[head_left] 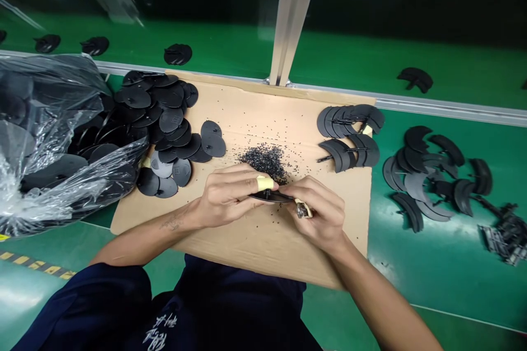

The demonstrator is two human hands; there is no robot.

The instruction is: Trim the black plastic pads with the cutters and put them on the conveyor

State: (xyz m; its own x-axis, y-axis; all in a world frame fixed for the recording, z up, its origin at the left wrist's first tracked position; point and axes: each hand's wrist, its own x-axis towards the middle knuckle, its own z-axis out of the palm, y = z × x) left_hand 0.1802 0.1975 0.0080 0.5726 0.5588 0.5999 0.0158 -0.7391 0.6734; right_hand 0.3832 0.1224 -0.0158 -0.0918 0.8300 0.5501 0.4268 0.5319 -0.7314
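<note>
My left hand (230, 194) is closed on the left side of a thin black plastic disc (263, 196), seen nearly edge-on. My right hand (321, 208) pinches at its right end. Yellow tape wraps a finger on each hand. A small dark piece stands up between the fingertips; its shape is too small to make out. Just beyond my hands, a heap of tiny black parts (265, 160) is scattered on a cardboard sheet (242, 244). The underside of the disc and some of my fingertips are hidden.
Black discs (175, 120) pile up at left beside a clear plastic bag (74, 181) of more discs. Curved black pieces (349, 151) lie in rows at the cardboard's right. Loose curved pieces (428, 192) and dark slim parts (508, 233) lie farther right. A metal post (290, 22) rises behind.
</note>
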